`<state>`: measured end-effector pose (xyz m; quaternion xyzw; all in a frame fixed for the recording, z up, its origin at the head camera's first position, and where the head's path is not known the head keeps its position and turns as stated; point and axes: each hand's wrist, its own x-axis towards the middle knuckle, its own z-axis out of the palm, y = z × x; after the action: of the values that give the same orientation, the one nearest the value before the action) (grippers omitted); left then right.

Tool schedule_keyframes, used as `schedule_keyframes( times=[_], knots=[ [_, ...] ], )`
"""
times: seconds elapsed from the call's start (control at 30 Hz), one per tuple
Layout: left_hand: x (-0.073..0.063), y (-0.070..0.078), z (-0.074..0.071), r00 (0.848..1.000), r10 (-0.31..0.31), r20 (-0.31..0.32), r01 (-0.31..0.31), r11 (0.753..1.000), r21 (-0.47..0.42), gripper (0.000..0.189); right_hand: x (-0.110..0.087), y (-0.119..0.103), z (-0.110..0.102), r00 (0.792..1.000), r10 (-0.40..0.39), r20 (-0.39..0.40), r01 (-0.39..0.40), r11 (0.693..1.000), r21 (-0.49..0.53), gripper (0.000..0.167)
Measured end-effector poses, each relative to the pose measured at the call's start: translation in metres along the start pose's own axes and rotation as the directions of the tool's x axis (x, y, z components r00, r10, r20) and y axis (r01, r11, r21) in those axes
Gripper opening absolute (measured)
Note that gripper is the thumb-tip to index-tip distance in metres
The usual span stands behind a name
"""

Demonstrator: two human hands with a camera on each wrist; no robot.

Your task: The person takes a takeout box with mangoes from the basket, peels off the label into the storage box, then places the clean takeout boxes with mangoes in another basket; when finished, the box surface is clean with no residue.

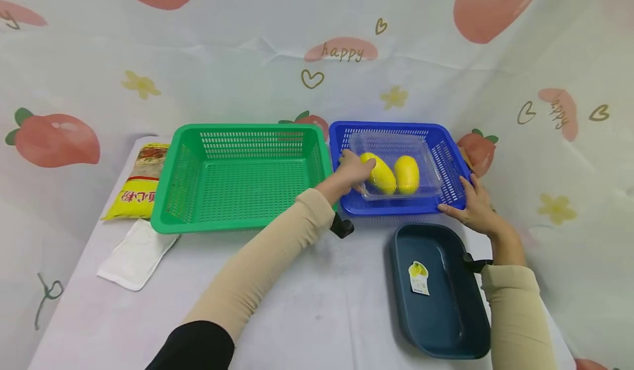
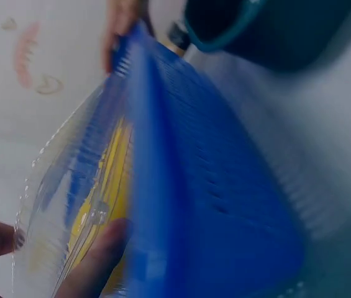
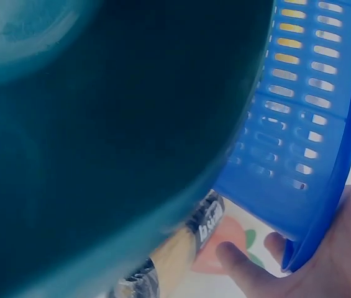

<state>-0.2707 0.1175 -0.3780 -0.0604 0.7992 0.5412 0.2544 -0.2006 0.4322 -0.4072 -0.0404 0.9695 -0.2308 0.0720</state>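
A clear plastic box (image 1: 431, 174) with two yellow oval fruits (image 1: 407, 175) showing through it sits in the blue basket (image 1: 354, 206). My left hand (image 1: 353, 170) pinches the box's left side; in the left wrist view the thumb and a finger lie on either side of the clear plastic (image 2: 45, 186). At the basket's right front corner, my right hand (image 1: 474, 207) grips the rim. The right wrist view has the blue wall (image 3: 324, 124) between thumb and fingers.
A green basket (image 1: 252, 194) stands left of the blue one. A dark blue-green basin (image 1: 441, 315) with a lemon-printed tag (image 1: 419, 278) lies in front. At the far left are a yellow food packet (image 1: 136, 185) and a white folded cloth or pouch (image 1: 137, 255).
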Motion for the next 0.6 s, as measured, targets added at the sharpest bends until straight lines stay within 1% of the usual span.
schedule_keyframes(
  times=[0.07,0.13,0.17,0.23,0.27,0.33,0.37,0.4,0.47,0.57,0.6],
  knots=[
    [0.007,-0.003,0.005,0.999,-0.030,0.013,0.029,0.999,0.029,0.087,0.000,0.001,0.002,1.000,0.000,-0.002,0.000,1.000,-0.001,0.104],
    [0.012,-0.006,0.009,0.998,-0.049,0.029,0.048,0.998,0.035,0.086,0.001,0.001,0.004,1.000,0.001,-0.003,-0.001,1.000,0.000,0.104],
    [0.004,-0.003,0.009,0.998,-0.056,0.039,0.055,0.998,0.030,0.084,0.001,0.002,0.004,1.000,0.003,-0.003,-0.003,1.000,0.000,0.104],
    [0.004,-0.004,0.012,0.996,-0.070,0.050,0.068,0.997,0.048,0.082,0.001,0.002,0.004,1.000,0.001,-0.007,-0.001,1.000,0.000,0.103],
    [0.004,-0.004,0.013,0.996,-0.069,0.048,0.067,0.997,0.039,0.080,0.001,0.002,0.003,1.000,0.001,-0.009,-0.001,1.000,0.002,0.103],
    [0.006,-0.004,0.016,0.997,-0.074,0.033,0.073,0.997,0.024,0.076,0.001,0.002,0.002,1.000,0.001,-0.010,-0.001,1.000,0.005,0.103],
    [0.006,-0.004,0.017,0.997,-0.075,0.020,0.075,0.996,0.039,0.075,0.001,0.001,0.001,1.000,0.000,-0.012,0.000,1.000,0.004,0.103],
    [0.015,-0.007,0.021,0.997,-0.080,0.006,0.079,0.996,0.049,0.075,0.002,0.001,0.000,1.000,-0.001,-0.015,0.001,1.000,0.004,0.102],
    [0.018,-0.007,0.024,0.996,-0.089,-0.021,0.090,0.995,0.040,0.074,0.003,0.001,0.000,1.000,0.004,-0.014,-0.004,1.000,0.003,0.102],
    [0.018,-0.008,0.027,0.995,-0.095,-0.044,0.098,0.993,0.072,0.076,0.003,0.001,-0.001,1.000,0.010,-0.008,-0.010,1.000,-0.001,0.101],
    [0.017,-0.008,0.028,0.994,-0.096,-0.046,0.099,0.993,0.068,0.076,0.003,0.001,-0.001,1.000,0.013,-0.006,-0.013,1.000,0.000,0.101]
  ],
)
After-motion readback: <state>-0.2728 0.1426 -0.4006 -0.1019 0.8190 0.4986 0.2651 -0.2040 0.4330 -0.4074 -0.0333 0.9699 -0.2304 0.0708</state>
